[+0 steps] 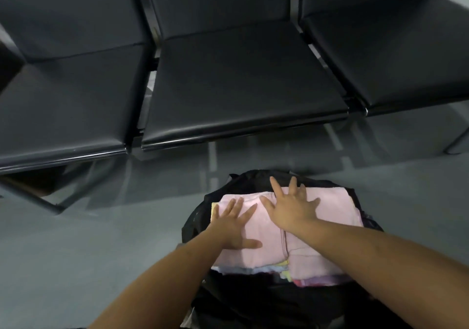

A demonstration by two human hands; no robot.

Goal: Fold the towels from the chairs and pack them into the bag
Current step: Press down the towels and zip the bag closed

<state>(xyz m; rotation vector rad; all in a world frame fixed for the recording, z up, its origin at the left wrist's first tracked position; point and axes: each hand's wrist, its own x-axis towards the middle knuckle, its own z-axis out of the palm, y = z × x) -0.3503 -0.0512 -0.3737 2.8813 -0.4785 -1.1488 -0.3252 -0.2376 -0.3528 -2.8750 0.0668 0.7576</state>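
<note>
Bag (196,218), black, on the floor (76,240) at 6 o'clock of the view. Its mouth is open and filled with folded towels (335,214) in two stacks side by side, each topped in pink. Yellow, blue and reddish edges show beneath at the 6 o'clock side. The stacks stand proud of the bag's rim.

Left hand (234,223) is laid flat on the left stack, fingers spread and straight. Right hand (291,207) is laid flat across the seam between the stacks, fingers spread toward 12 o'clock. Nothing is gripped by either; both palms bear on cloth. The hands are just apart, left at 8 o'clock of right.

Chairs (241,75), three dark seats in a row, are seen at 12 o'clock, well apart from the bag. Towels are seen only in the bag.

Step judged: packing, at the pressing-down stage, with the load being settled into the bag. Folding appears done for what is in view, so the task is judged near its end.

Next move, as judged: even downward pressure is called for so the stacks sink below the rim without sliding or unfolding. The bag's sides would then need drawing up round the towels. The loose lower edges at 6 o'clock may slip out if pressure is uneven.
</note>
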